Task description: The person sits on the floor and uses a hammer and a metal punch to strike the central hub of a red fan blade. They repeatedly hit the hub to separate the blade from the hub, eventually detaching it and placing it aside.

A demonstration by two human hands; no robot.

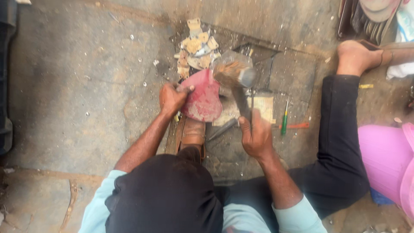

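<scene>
Red leather piece [202,100]: centre floor, likely thin, floppy; left hand [171,97] pinches its nine-o'clock edge, fingers closed. Hammer [240,88]: probably head-heavy, right hand [255,137] wrapped shut around handle, six o'clock end.

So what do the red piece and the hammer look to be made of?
The red piece, pinched by the left hand, looks like leather or a similar sheet: matte, mottled dark red, with a soft rounded edge. The hammer, in the right hand, seems to have a grey metal head with a dull sheen and a dark handle; motion blur leaves the handle's material unclear.
</scene>
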